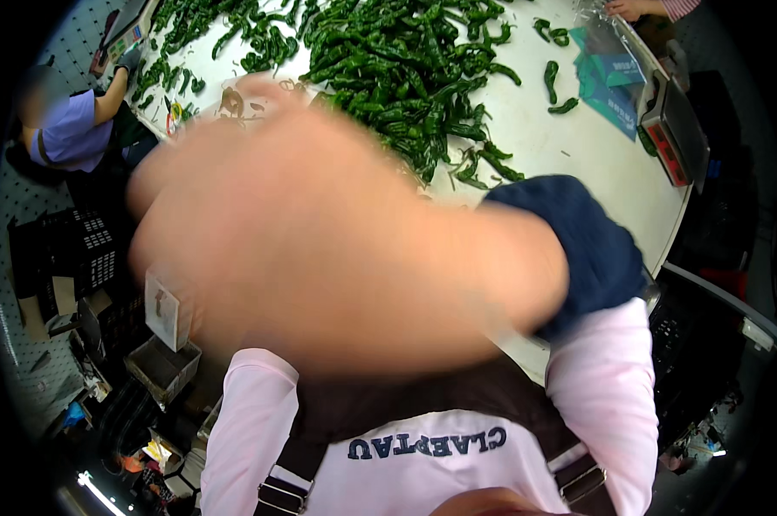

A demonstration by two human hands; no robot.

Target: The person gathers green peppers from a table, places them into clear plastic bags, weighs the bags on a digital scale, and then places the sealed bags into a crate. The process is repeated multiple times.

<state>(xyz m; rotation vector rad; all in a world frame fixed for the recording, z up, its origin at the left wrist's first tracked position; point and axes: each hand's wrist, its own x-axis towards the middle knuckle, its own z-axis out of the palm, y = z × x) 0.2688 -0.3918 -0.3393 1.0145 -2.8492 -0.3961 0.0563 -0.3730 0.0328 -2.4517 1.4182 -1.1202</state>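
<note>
My right hand (285, 226) is raised close to the camera and badly blurred. It fills the middle of the picture, and its finger pose cannot be made out. A dark blue sleeve cover (569, 238) sits at that wrist, over a pale pink sleeve (601, 380). My left hand is out of view; only the left sleeve (250, 400) shows, its end passing behind the blurred hand. Beyond the hand, a large heap of green peppers (395, 71) lies on a white table (595, 187). Part of the heap and the near tabletop are hidden.
A digital scale (675, 142) stands at the right table edge, beside teal printed plastic bags (611, 80). Another person's hand (624, 8) is above them. At far left a person in a purple top (72, 129) works near another scale (121, 35). Black crates (72, 251) stand below left.
</note>
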